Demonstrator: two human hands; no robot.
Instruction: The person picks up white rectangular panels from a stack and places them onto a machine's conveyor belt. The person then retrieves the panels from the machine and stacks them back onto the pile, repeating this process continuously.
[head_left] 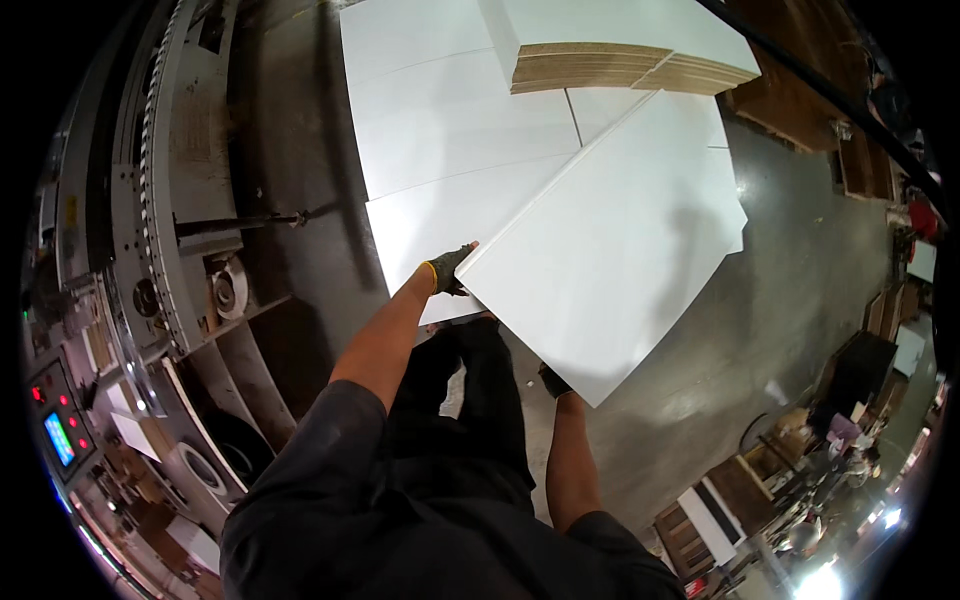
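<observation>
- Left hand [447, 270], gloved, grip pinching near corner of white panel [615, 240].
- Right hand [555, 381] under panel's lower edge, grip mostly hidden, cannot tell.
- Panel tilted above stacked white sheets [450, 130], beside machine [160, 230].

At frame centre the panel [610, 250] was plain white; the stack [620, 45] at the top showed tan edges; the left glove [450, 270] was dark grey, yellow-cuffed.

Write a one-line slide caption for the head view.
Gloved left hand and right hand hold a white panel above stacked white boards.
</observation>
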